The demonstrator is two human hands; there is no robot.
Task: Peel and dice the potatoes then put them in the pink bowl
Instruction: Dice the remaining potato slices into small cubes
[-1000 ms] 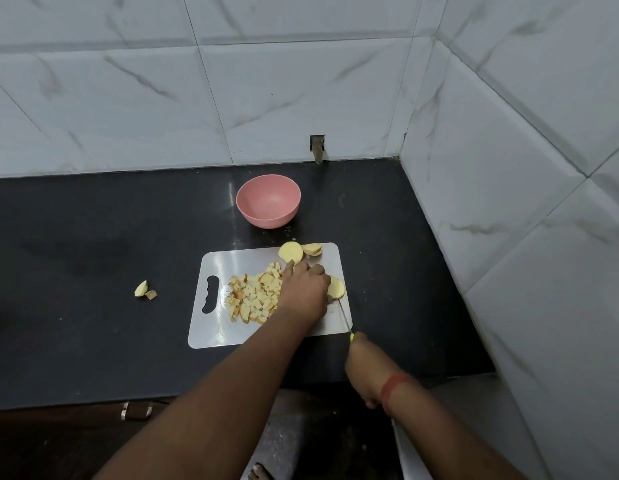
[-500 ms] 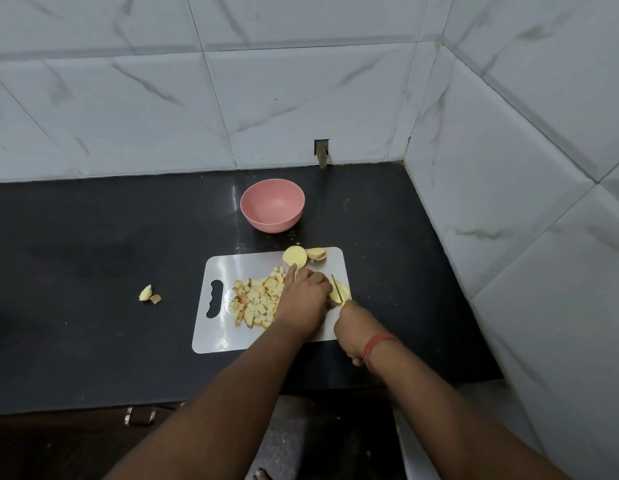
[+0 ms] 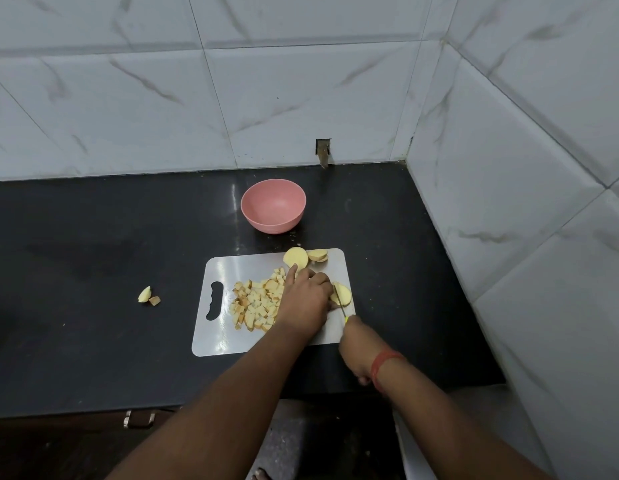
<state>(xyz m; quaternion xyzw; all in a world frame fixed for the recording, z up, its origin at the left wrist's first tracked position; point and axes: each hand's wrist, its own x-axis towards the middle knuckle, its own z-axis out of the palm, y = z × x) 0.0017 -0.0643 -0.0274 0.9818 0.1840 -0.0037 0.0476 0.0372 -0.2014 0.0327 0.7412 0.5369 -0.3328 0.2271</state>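
On the white cutting board (image 3: 232,271), which I take as the landmark, the left hand (image 3: 306,299) lies palm down near the right end, its fingers curled and pressing on a potato slice (image 3: 342,293) just at the board's right edge. The right hand (image 3: 358,344) is at the near right corner of the board, closed around a knife (image 3: 339,301); only a bit of yellow-green handle shows above the fist. The thin blade stands against the slice, very close to the left fingertips.

The main risk, in my judgement, is a cut finger: the blade works right beside the knuckles, and the slice is small and probably wet, so it can slip out. The slice also sits at the very edge of the board, so cut bits may fall onto the black worktop (image 3: 93,237).

The blade's long axis runs from the near right corner toward the far side of the board, tilted a little to the left, with the tip pointing away from the person. The slice is an oval whose long axis goes almost the same way.

A pile of diced potato (image 3: 256,303) lies in the middle of the board, two more slices (image 3: 303,257) at its far right edge. The pink bowl (image 3: 273,206) stands beyond the board, holding nothing. Two scraps (image 3: 149,296) lie left of the board.
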